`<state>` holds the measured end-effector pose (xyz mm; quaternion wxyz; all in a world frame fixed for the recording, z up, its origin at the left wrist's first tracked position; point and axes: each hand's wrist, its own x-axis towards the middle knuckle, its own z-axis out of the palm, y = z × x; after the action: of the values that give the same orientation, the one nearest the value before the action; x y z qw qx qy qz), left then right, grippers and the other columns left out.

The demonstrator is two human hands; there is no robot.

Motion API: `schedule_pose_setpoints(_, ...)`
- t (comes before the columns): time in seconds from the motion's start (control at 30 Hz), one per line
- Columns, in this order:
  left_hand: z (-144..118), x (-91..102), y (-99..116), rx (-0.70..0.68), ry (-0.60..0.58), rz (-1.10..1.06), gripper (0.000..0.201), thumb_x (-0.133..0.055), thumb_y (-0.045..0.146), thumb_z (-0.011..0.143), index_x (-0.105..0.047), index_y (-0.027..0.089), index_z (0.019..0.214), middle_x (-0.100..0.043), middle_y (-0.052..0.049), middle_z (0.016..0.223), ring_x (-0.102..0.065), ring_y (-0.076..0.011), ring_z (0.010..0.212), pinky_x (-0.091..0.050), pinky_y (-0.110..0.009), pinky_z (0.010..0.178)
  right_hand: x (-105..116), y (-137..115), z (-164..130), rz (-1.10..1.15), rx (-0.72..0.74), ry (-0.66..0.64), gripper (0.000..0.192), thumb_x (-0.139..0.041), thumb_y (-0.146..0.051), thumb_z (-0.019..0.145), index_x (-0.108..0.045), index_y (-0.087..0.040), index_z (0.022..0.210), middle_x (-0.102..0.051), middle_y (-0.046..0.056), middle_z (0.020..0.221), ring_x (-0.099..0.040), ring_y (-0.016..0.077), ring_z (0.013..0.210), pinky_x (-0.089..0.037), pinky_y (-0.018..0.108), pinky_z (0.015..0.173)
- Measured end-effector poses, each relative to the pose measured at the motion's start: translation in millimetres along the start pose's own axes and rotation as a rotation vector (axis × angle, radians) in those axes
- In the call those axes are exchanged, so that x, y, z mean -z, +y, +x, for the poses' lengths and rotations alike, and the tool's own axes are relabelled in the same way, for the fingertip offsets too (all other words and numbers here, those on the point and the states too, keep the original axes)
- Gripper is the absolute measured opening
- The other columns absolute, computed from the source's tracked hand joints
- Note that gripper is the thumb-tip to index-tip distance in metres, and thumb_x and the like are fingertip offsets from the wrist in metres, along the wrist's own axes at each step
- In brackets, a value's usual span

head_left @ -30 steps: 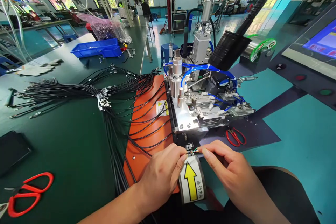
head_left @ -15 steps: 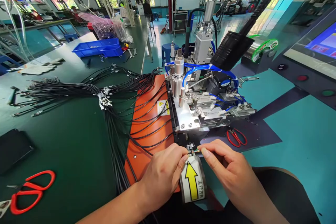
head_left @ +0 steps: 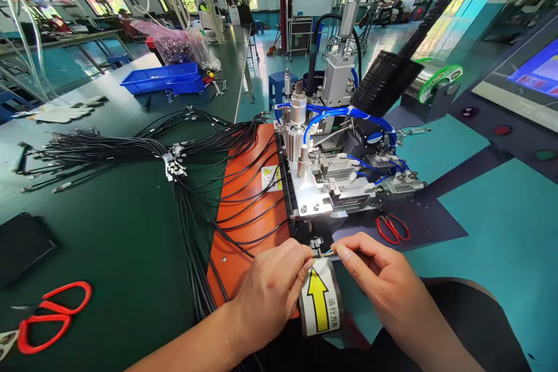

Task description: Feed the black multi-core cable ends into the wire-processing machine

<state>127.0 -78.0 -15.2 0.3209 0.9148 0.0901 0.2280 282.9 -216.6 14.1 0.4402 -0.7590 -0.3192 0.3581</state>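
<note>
My left hand (head_left: 272, 290) and my right hand (head_left: 379, 279) meet at the front of a small metal machine (head_left: 331, 180). Between their fingertips they pinch the end of a thin cable with coloured wire strands (head_left: 325, 253). The strands sit just in front of the machine's small front clamp (head_left: 315, 242). Below the fingers is a white label with a yellow arrow (head_left: 319, 302). A large bundle of black cables (head_left: 131, 154) fans over the green bench and across the orange mat (head_left: 248, 209) to my left hand.
Red-handled scissors (head_left: 47, 317) lie at the near left, smaller red scissors (head_left: 392, 228) right of the machine. A dark pad (head_left: 21, 247) lies left. A blue tray (head_left: 161, 78) and plastic bag (head_left: 174, 43) sit far back. A screen and buttons (head_left: 523, 93) stand right.
My two hands have drawn slightly back toward me with the wire end. The view has shifted a little; nothing else has moved.
</note>
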Motion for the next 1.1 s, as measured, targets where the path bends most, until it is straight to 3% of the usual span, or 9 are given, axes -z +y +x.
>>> schedule_pose_setpoints(0.2,-0.6,-0.9,-0.7,0.002,-0.016,0.012,0.010,-0.045,0.018,0.100,-0.055,0.019,0.100,-0.057,-0.002,0.083,-0.050,-0.0136,0.072,-0.037,-0.026,0.063,-0.2,-1.4,0.9,0.012,0.037,0.003,0.036,-0.054,-0.054,0.094,-0.068,-0.023,0.107,-0.068,0.004,0.099,-0.062,0.0203,0.095,-0.048,0.029,0.085)
schedule_pose_setpoints(0.4,-0.4,-1.1,-0.8,0.024,-0.031,0.008,0.013,-0.044,0.021,0.101,-0.057,0.018,0.100,-0.058,-0.003,0.082,-0.051,-0.0139,0.071,-0.039,-0.026,0.063,-3.5,-1.9,2.4,0.075,0.056,0.000,0.033,-0.058,-0.052,0.091,-0.067,-0.021,0.091,-0.066,0.005,0.090,-0.061,0.0196,0.087,-0.049,0.028,0.077)
schedule_pose_setpoints(0.63,0.5,0.2,1.1,0.057,-0.045,0.007,0.017,-0.042,0.023,0.102,-0.058,0.018,0.100,-0.058,-0.003,0.083,-0.052,-0.0139,0.071,-0.040,-0.026,0.064,-5.0,-4.2,3.3,0.060,0.070,-0.032,0.032,-0.057,-0.051,0.092,-0.066,-0.020,0.089,-0.065,0.004,0.088,-0.059,0.0183,0.084,-0.048,0.027,0.075)
schedule_pose_setpoints(0.73,-0.2,-0.2,0.6,0.069,-0.044,0.002,0.016,-0.042,0.023,0.102,-0.058,0.018,0.100,-0.058,-0.003,0.083,-0.052,-0.0140,0.071,-0.040,-0.026,0.064,-4.3,-1.5,2.7,0.050,0.064,-0.009,0.034,-0.056,-0.052,0.092,-0.067,-0.020,0.096,-0.064,0.004,0.086,-0.059,0.0175,0.081,-0.047,0.027,0.071)
schedule_pose_setpoints(0.9,-0.6,-0.2,0.2,0.091,-0.041,0.004,0.017,-0.042,0.024,0.102,-0.058,0.019,0.100,-0.058,-0.002,0.082,-0.051,-0.0135,0.070,-0.039,-0.026,0.063,-4.4,7.3,4.3,0.148,-0.020,0.013,0.046,-0.055,-0.057,0.092,-0.065,-0.019,0.116,-0.053,-0.001,0.064,-0.054,0.0148,0.064,-0.037,0.023,0.050)
schedule_pose_setpoints(1.1,0.7,0.8,0.5,0.109,-0.058,-0.014,0.020,-0.040,0.026,0.103,-0.058,0.019,0.099,-0.058,-0.003,0.083,-0.052,-0.0136,0.070,-0.040,-0.025,0.063,-6.0,10.6,6.6,0.227,0.005,-0.059,0.038,-0.062,-0.052,0.090,-0.066,-0.020,0.110,-0.065,0.004,0.096,-0.059,0.0150,0.081,-0.046,0.023,0.067)
